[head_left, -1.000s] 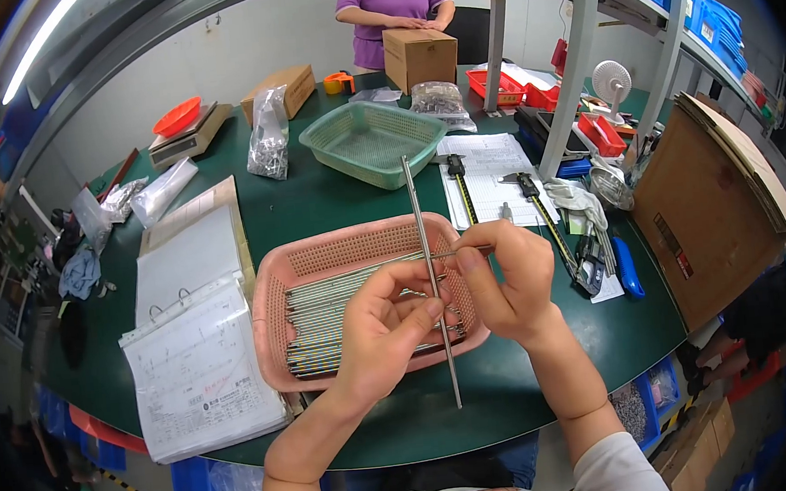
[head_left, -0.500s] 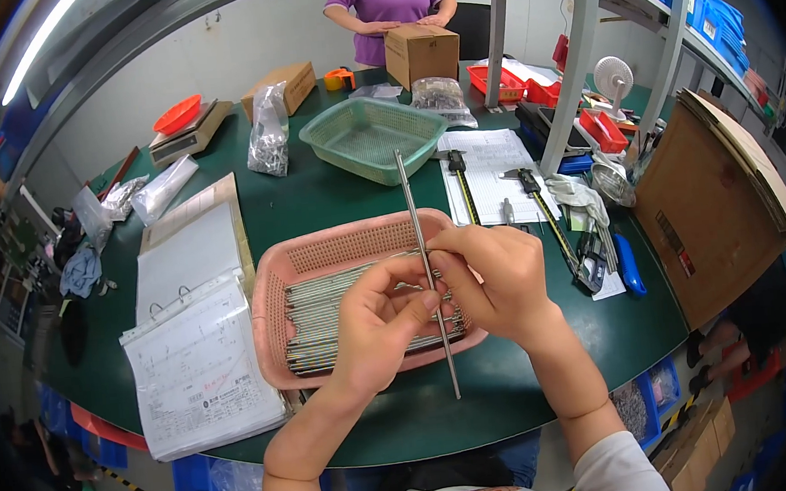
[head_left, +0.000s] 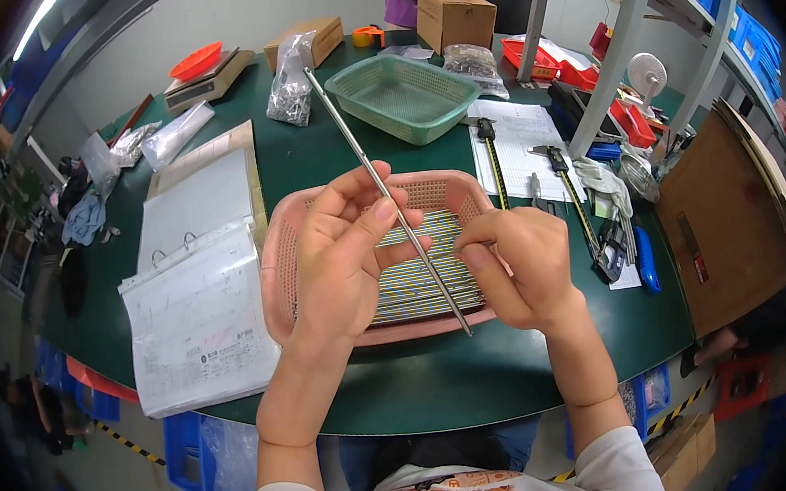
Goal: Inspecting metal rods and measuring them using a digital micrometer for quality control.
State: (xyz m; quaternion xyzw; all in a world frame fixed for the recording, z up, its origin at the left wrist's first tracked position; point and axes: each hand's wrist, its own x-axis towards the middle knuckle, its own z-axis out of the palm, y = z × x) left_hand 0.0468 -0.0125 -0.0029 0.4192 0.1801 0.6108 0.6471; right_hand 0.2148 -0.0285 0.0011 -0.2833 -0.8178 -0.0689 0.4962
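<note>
A long, thin metal rod [head_left: 348,131] slants from upper left to lower right above the pink basket. My left hand [head_left: 334,259] pinches it near its middle between thumb and fingers, with other fingers spread behind. To its right, my right hand [head_left: 529,267] is closed with thumb against curled forefinger, apart from the rod; whatever it may hold is hidden. Beneath both hands sits the pink perforated basket [head_left: 273,278], where several similar thin rods [head_left: 407,302] lie side by side.
An open ring binder [head_left: 198,330] lies left of the basket. Behind stands a green basket [head_left: 403,132], with a bag of metal parts [head_left: 291,97] beside it. Calipers [head_left: 494,159] rest on papers at right, near a shelf post [head_left: 614,57]. Across the table, a person touches a cardboard box [head_left: 456,21].
My right hand has come away from the rod. My left hand has risen with it, and the rod's upper end now leans farther left. The whole view has shifted.
</note>
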